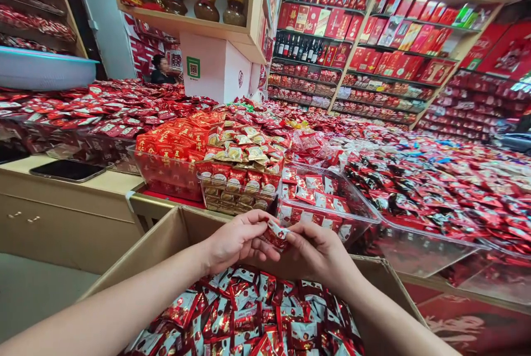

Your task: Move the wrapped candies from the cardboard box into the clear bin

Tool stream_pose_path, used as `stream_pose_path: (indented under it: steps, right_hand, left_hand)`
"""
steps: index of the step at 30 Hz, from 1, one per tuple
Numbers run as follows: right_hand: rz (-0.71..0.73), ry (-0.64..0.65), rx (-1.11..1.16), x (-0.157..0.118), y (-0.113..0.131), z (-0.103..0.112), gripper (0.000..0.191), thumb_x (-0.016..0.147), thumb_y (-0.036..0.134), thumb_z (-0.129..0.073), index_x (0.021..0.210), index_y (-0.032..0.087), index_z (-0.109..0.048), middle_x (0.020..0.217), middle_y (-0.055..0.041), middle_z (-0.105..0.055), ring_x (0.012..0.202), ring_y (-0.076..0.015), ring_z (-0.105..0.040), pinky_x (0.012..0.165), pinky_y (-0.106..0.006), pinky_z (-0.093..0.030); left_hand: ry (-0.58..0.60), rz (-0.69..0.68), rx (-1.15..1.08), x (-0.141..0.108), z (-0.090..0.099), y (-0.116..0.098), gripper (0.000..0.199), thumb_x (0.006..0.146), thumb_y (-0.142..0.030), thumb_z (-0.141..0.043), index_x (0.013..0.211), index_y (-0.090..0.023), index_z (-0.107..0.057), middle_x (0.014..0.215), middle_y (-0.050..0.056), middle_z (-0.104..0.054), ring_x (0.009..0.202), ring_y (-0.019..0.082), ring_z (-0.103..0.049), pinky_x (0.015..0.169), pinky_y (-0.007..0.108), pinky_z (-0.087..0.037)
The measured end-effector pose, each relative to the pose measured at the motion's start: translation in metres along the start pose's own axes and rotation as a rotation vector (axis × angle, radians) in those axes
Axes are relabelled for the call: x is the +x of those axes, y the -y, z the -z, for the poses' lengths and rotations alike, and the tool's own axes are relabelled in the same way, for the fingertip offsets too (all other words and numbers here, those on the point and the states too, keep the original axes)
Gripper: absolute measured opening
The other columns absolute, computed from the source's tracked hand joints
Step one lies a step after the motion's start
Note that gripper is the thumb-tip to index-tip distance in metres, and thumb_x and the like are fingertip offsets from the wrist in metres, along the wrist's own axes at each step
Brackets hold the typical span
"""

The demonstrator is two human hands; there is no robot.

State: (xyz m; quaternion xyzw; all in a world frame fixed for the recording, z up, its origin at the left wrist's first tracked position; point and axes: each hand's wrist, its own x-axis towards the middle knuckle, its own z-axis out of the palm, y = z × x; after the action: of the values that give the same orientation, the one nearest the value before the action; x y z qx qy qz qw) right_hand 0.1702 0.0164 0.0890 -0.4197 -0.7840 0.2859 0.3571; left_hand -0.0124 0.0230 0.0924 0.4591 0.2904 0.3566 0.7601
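Observation:
Between my two hands is a small red and white candy packet (pixel 275 234), raised above an open cardboard box. My left hand (pixel 244 237) pinches its left end between thumb and fingers. The right end is gripped by my right hand (pixel 317 242), thumb and forefinger pressed on it. Below lie many similar red and white wrapped candies (pixel 257 312) in the cardboard box (pixel 128 259). Just past my hands stands a clear plastic bin (pixel 327 209) partly filled with red and white packets.
Beside that bin stand a bin of gold and red packets (pixel 243 179) and one of red-orange packets (pixel 174 146). A black tablet (pixel 67 170) lies on the counter at left. Large heaps of packets (pixel 440 184) spread to the right. A person (pixel 164 70) is at the back.

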Motion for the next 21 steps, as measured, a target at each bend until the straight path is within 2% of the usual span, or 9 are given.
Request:
stream_pose_path:
  steps: [2,4,7,9,12,15,18,21]
  right_hand:
    - [0.063,-0.038,0.004,-0.001,0.002,0.005,0.017,0.079,0.027,-0.042,0.079,0.021,-0.058,0.057,0.0012,-0.057,0.050,-0.0105,-0.053,0.049,-0.022,-0.043]
    - [0.196,-0.107,-0.067,-0.003,0.005,0.010,0.016,0.078,0.022,-0.044,0.083,0.023,-0.059,0.069,-0.0014,-0.060,0.061,-0.0122,-0.057,0.056,-0.024,-0.046]
    - [0.374,-0.203,-0.168,-0.006,0.007,0.014,0.021,0.075,0.018,-0.048,0.091,0.025,-0.059,0.091,-0.0054,-0.058,0.082,-0.0159,-0.056,0.069,-0.029,-0.047]
    - [0.388,-0.233,-0.153,-0.006,0.007,0.016,0.023,0.073,0.017,-0.050,0.093,0.025,-0.059,0.095,-0.0066,-0.057,0.088,-0.0174,-0.054,0.073,-0.032,-0.046]
    - [0.303,-0.266,0.007,-0.006,0.008,0.016,0.021,0.072,0.018,-0.052,0.090,0.024,-0.059,0.101,-0.0077,-0.055,0.095,-0.0193,-0.051,0.079,-0.036,-0.044]
    - [0.162,-0.295,0.258,-0.005,0.010,0.013,0.017,0.071,0.021,-0.053,0.088,0.022,-0.058,0.109,-0.0082,-0.052,0.100,-0.0193,-0.049,0.081,-0.035,-0.043]
    - [0.006,-0.294,0.470,-0.004,0.011,0.010,0.016,0.070,0.025,-0.055,0.086,0.020,-0.056,0.094,-0.0068,-0.059,0.085,-0.0166,-0.056,0.073,-0.032,-0.048]
    - [-0.085,-0.271,0.505,-0.002,0.008,0.008,0.016,0.070,0.029,-0.056,0.082,0.019,-0.056,0.077,-0.0034,-0.062,0.067,-0.0135,-0.058,0.062,-0.029,-0.049]
  left_hand:
    - [0.011,-0.042,-0.055,-0.003,-0.008,-0.002,0.006,0.076,-0.020,-0.048,0.081,-0.018,-0.051,0.089,0.002,-0.060,0.070,0.014,-0.061,0.063,0.024,-0.042]
    - [0.040,-0.068,-0.112,-0.007,-0.013,-0.007,0.009,0.076,-0.021,-0.045,0.077,-0.016,-0.053,0.102,0.004,-0.056,0.080,0.016,-0.058,0.068,0.026,-0.042]
    - [-0.007,-0.070,-0.151,-0.011,-0.017,-0.013,0.020,0.077,-0.032,-0.043,0.087,-0.017,-0.054,0.107,0.006,-0.054,0.089,0.018,-0.054,0.070,0.029,-0.044]
    - [-0.080,-0.089,-0.086,-0.012,-0.021,-0.015,0.028,0.071,-0.028,-0.055,0.097,-0.020,-0.049,0.099,0.005,-0.058,0.085,0.016,-0.056,0.072,0.029,-0.044]
    - [-0.152,-0.158,0.065,-0.012,-0.029,-0.017,0.042,0.061,-0.012,-0.065,0.099,-0.019,-0.047,0.092,0.004,-0.061,0.078,0.015,-0.059,0.076,0.029,-0.044]
    - [-0.180,-0.233,0.124,-0.011,-0.037,-0.016,0.044,0.061,-0.009,-0.063,0.100,-0.019,-0.046,0.098,0.004,-0.060,0.083,0.016,-0.058,0.077,0.030,-0.045]
    - [-0.151,-0.290,0.122,-0.011,-0.040,-0.014,0.049,0.062,-0.005,-0.061,0.104,-0.022,-0.043,0.111,0.005,-0.052,0.087,0.016,-0.057,0.078,0.028,-0.045]
    - [-0.159,-0.294,0.136,-0.010,-0.037,-0.010,0.050,0.063,-0.006,-0.060,0.106,-0.023,-0.041,0.116,0.006,-0.048,0.088,0.016,-0.056,0.078,0.027,-0.045]
